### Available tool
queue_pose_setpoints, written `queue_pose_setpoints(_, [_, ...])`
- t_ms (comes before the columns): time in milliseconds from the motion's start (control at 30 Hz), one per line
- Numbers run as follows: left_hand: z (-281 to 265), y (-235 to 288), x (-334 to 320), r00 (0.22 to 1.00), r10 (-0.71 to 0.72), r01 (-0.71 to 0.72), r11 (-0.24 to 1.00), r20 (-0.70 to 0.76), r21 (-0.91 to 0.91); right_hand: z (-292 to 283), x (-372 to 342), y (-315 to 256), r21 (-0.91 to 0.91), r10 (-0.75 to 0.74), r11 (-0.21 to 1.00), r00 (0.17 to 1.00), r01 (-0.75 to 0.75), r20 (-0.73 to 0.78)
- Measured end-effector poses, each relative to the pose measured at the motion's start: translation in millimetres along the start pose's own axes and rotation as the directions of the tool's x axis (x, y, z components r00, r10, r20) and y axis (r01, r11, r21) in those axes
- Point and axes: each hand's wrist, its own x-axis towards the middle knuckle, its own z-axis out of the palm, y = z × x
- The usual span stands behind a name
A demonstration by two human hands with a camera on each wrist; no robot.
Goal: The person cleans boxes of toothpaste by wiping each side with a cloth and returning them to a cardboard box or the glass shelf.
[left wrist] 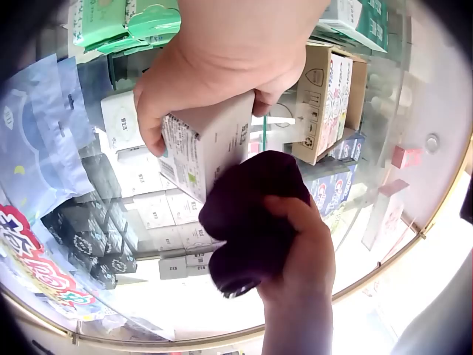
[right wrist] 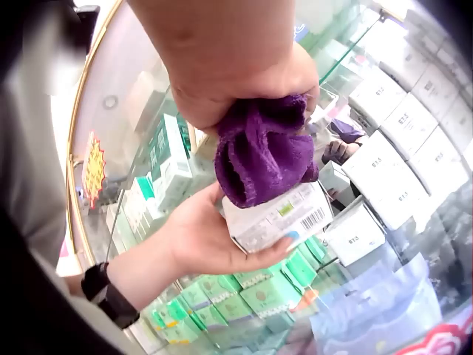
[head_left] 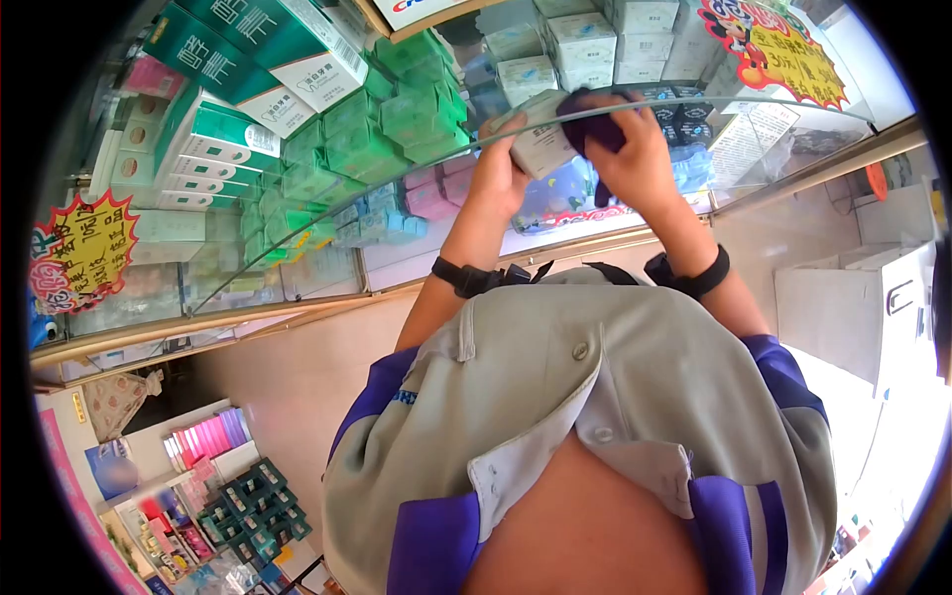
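My left hand (head_left: 499, 171) grips a small white box (head_left: 540, 139) by its sides, thumb on one face and fingers on the other. In the right wrist view a barcode and a green mark show on the box (right wrist: 284, 218). My right hand (head_left: 637, 159) holds a bunched dark purple cloth (right wrist: 259, 151), which lies against the box. The cloth hangs in folds from between the fingers in the left wrist view. Both hands are over the glass display case, close to its top edge (head_left: 635, 102).
Stacked white boxes (head_left: 582, 45) stand behind the hands. Green packs (head_left: 362, 139) and toothpaste boxes (head_left: 317, 74) fill the left side. Blue soft packs (left wrist: 41, 133) lie near dark boxes. A yellow price sign (head_left: 778, 50) stands at the right, another (head_left: 84, 253) at the left.
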Motion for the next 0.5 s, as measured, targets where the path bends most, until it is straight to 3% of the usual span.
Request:
queue_pose_setpoints(33, [3, -3, -3, 1.0, -0.007, 0.007, 1.0, -0.003, 0.002, 3, 5, -1, -0.017, -0.026, 1.0, 0.999, 0.026, -0.025])
queue_pose_setpoints(100, [15, -2, -6, 0.992, -0.123, 0.124, 0.986, 0.011, -0.111, 16, -4, -3, -0.087, 0.005, 0.996, 0.997, 0.002, 0.08])
queue_pose_setpoints(133, [25, 3, -10, 0.996, -0.073, 0.078, 0.988, 0.04, -0.131, 18, -8, -10, -0.056, -0.048, 0.997, 0.986, 0.057, 0.158])
queue_pose_setpoints(167, [16, 3, -2, 0.991, -0.128, 0.132, 0.982, 0.038, -0.137, 27, -16, 0, 0.01, -0.152, 0.988, 0.961, 0.154, 0.231])
queue_pose_setpoints(233, [16, 11, -4, 0.98, -0.198, 0.199, 0.968, 0.021, -0.151, 16, -25, -18, -0.041, -0.1, 0.991, 0.904, 0.129, 0.415])
queue_pose_setpoints(267, [18, 9, -3, 0.991, -0.131, 0.135, 0.979, 0.034, -0.15, 10, -29, -12, -0.002, -0.086, 0.995, 0.904, 0.096, 0.418])
queue_pose_setpoints(300, [13, 12, -2, 0.991, -0.131, 0.134, 0.98, 0.029, -0.147, 0, -30, -12, -0.019, -0.011, 1.0, 0.924, 0.02, 0.383])
queue_pose_setpoints(367, [-1, 17, 2, 0.955, -0.246, 0.277, 0.941, 0.168, -0.193, -15, -26, 9, -0.016, -0.085, 0.996, 0.982, 0.089, 0.167])
queue_pose_setpoints(467, [-18, 5, 14, 0.9, -0.306, 0.381, 0.898, 0.311, -0.219, -33, -13, 15, 0.225, 0.262, 0.943, 0.963, -0.243, -0.058])
queue_pose_setpoints(500, [-17, 2, 16, 0.857, -0.333, 0.439, 0.871, 0.392, -0.219, -35, -8, 21, 0.261, 0.323, 0.916, 0.946, -0.306, -0.027])
